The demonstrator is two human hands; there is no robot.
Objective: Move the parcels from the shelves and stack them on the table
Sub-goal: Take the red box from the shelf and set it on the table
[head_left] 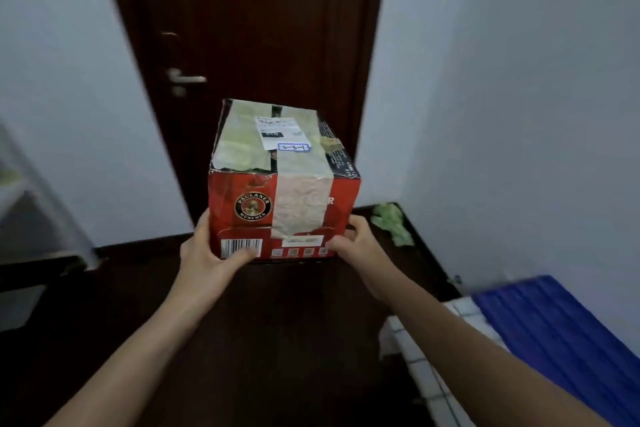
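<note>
A red cardboard parcel (282, 184) with wide pale tape, a white shipping label and a round beer logo is held in the air in front of me. My left hand (207, 250) grips its lower left corner, thumb lying over the barcode. My right hand (356, 243) grips the lower right corner, fingers curled onto the front face. The underside of the box is hidden. A metal shelf frame (38, 191) shows blurred at the left edge. A blue-covered surface (561, 333) with white tiled sides lies at the lower right.
A dark wooden door (249, 28) with a metal handle (185, 78) stands straight ahead between pale walls. The floor is dark wood. Crumpled green material (393, 222) lies on the floor by the right wall.
</note>
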